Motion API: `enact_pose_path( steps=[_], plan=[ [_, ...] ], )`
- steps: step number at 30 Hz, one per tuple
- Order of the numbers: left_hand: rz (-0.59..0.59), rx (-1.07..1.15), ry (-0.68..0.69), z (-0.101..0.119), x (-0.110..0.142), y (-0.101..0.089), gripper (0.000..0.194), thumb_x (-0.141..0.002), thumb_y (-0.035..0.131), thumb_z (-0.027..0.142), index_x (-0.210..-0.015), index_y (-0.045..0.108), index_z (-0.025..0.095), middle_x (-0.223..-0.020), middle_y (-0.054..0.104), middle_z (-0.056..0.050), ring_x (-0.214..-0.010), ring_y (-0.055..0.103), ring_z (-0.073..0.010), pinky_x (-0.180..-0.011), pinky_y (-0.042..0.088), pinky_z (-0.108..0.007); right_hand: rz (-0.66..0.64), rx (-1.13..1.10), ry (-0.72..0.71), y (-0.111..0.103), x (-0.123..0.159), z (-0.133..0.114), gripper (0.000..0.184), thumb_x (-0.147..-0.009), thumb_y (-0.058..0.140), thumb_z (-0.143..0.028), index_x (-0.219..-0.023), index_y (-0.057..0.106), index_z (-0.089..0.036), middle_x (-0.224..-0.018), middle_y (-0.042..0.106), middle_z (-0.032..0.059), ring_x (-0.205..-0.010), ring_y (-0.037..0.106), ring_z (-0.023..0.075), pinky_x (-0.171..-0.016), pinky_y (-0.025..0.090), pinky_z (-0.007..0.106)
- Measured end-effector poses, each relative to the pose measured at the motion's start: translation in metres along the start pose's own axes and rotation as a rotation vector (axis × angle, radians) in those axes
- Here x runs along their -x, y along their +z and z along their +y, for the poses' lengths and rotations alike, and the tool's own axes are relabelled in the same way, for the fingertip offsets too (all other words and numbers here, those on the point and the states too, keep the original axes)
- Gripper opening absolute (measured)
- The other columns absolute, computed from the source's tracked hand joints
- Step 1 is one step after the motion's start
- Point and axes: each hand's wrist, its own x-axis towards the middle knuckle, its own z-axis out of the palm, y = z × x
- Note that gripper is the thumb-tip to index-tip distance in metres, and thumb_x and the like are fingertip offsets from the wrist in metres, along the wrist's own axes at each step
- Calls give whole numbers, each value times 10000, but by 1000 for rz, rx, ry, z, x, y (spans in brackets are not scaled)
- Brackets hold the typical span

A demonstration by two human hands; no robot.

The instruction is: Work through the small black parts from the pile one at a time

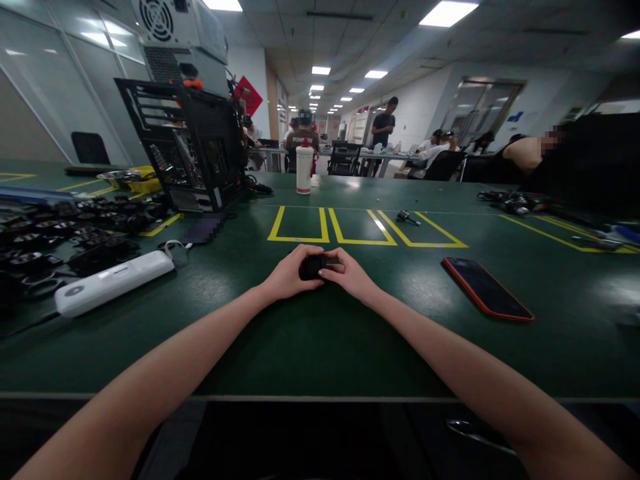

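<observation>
A small black part point(313, 267), too dark to name, is between my hands just above or on the green table point(320, 347). My left hand point(287, 275) curls round its left side, with thumb and fingers closed on it. From the right, my right hand point(351, 275) pinches its edge between thumb and fingertips. Beyond my hands, three yellow-taped outlines point(299, 239) mark the tabletop. A small dark metallic piece point(408, 218) lies in the rightmost outline.
A white power strip point(117, 281) and many black parts point(60, 233) lie at left, near an open computer case point(193, 147). An orange-edged phone point(487, 288) lies at right. A white tumbler point(303, 170) stands at the back. Several people are farther off.
</observation>
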Motion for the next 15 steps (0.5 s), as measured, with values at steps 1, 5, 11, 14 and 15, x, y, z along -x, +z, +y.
enact_pose_path(
  steps=[1,5,11,14,15],
  plan=[
    [1,0,3,0,0,0,544,-645,654,222,-1131,409,240,-1140,477,-72,-1081,462,-223,-901,391,-407,-12,-13,-16,0,1,0,328,-653,648,-232,-925,467,-212,-1016,523,23,-941,551,164,-866,432,377],
    [4,-12,3,-1,0,0,552,-642,657,226,-1136,409,235,-1142,477,-73,-1073,468,-220,-902,389,-406,14,-12,-41,1,2,-1,282,-660,642,-259,-880,472,-215,-958,530,9,-927,549,156,-852,437,359],
    [1,-10,-12,-2,0,1,577,-626,672,219,-1140,410,240,-1155,473,-74,-1094,454,-233,-891,393,-422,107,48,-70,2,-1,-2,181,-723,572,-301,-863,522,-198,-881,560,12,-882,551,146,-845,429,352],
    [-3,-3,-3,-2,0,0,573,-622,674,214,-1133,414,239,-1156,472,-75,-1097,452,-234,-895,392,-419,96,53,3,0,-1,-3,273,-714,582,-297,-960,518,-198,-969,566,40,-932,547,167,-870,411,388],
    [-8,-3,-2,-2,0,0,573,-622,675,215,-1132,414,239,-1156,472,-74,-1095,453,-232,-896,392,-417,80,55,18,0,-1,-3,285,-715,581,-296,-975,517,-198,-985,566,45,-945,546,172,-877,407,396]
  ],
)
